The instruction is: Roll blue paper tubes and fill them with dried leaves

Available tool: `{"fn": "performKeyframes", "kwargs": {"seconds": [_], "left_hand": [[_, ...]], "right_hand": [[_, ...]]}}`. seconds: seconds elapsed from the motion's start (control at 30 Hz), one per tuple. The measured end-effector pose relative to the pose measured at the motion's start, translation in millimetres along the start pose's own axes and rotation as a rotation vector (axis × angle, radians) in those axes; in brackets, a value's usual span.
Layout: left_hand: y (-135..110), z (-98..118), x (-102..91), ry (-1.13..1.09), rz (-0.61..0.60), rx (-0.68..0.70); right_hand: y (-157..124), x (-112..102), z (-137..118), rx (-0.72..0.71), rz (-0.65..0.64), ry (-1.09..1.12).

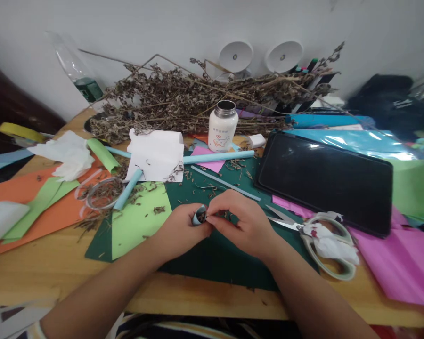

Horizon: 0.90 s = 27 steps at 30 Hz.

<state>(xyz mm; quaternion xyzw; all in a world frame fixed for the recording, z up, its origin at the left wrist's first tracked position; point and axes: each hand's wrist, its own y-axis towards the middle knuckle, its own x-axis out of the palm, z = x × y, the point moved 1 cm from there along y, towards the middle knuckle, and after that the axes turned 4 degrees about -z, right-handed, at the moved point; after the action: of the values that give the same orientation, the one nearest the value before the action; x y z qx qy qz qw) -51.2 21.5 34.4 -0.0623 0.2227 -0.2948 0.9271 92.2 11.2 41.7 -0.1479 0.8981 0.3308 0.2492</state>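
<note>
My left hand [183,231] is wrapped round a light blue paper tube [197,218], whose open end faces up with brown dried leaves inside. The thumb and fingertips of my right hand [245,223] are pinched at the tube's mouth, on what look like bits of dried leaf. Beneath both hands lies a dark green sheet [226,266], with a light green paper [137,230] on its left part and leaf crumbs scattered about. Other light blue rolled tubes [222,156] lie behind, one by a curled white paper [159,153].
Scissors [325,240] with tissue on the handles lie at right, by a black tablet [325,176]. A bundle of dried plants [183,94] spans the back behind an uncapped white bottle [223,127]. At left, a round dish [104,193] holds dried leaves.
</note>
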Motion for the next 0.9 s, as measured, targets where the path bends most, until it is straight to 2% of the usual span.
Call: {"fn": "performKeyframes", "kwargs": {"seconds": [0.1,0.17,0.3,0.4,0.5,0.57,0.7,0.77,0.9], "left_hand": [[0,-2,0.0,-0.048,-0.002,0.002],[1,-3,0.2,-0.072,0.009,-0.001],[1,-3,2.0,-0.054,0.013,0.016],[2,-5,4.1,-0.004,-0.005,-0.049],[2,-5,5.2,0.022,-0.01,-0.093],[1,-4,5.4,0.023,-0.022,-0.044],[0,-2,4.7,-0.002,0.002,0.04],[-1,-2,4.3,-0.033,0.024,0.042],[-2,-5,3.1,-0.148,0.008,0.062]], "right_hand": [[0,-3,0,-0.044,0.017,-0.054],[-1,-5,0,-0.062,-0.017,-0.131],[-3,-5,-2,-0.057,-0.213,-0.271],[-3,-3,-5,0.023,-0.379,-0.304],[-3,-3,-6,0.076,-0.44,-0.289],[-2,-4,-5,0.05,-0.39,-0.232],[-2,-9,-2,-0.01,-0.11,-0.037],[-2,-12,0,-0.005,-0.027,-0.009],[-1,-11,3,-0.031,-0.085,-0.112]]}}
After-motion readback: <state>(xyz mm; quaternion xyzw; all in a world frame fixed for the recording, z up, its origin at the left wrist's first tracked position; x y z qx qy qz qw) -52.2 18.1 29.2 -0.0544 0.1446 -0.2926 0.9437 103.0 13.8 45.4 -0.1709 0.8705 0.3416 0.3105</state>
